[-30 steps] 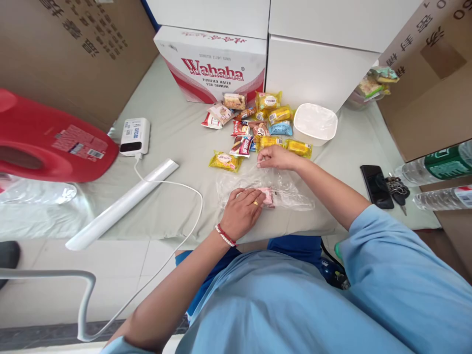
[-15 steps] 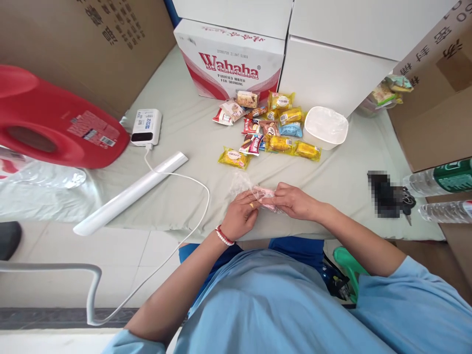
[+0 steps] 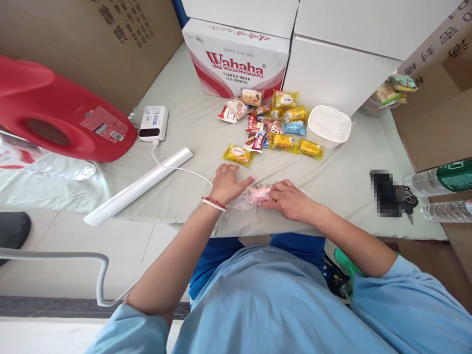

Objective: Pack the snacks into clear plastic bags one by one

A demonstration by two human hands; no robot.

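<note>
At the near edge of a cloth-covered table, a pink snack packet inside a clear plastic bag is pressed down between two bare hands. The right hand is laid over the right end of the packet, its fingers curled down onto the wrapper; whether the packet is actually pinched cannot be told. The left hand, marked by a red-and-white bracelet at the wrist, is spread flat with fingers apart, its fingertips resting on the bag's left end, nothing clasped.

Just beyond the left hand a yellow snack packet is seen lying alone. Farther back a heap of assorted wrapped snacks is spread out, with a white plastic tub just to its right. To the left, a long white roll is laid slantwise, crossed by a white cable leading to a white power bank. A red plastic container is seen at the far left. On the right, a blurred dark object and plastic bottles are placed. At the far end, a red-and-white carton marked Wahaha is stood beside white boxes.
</note>
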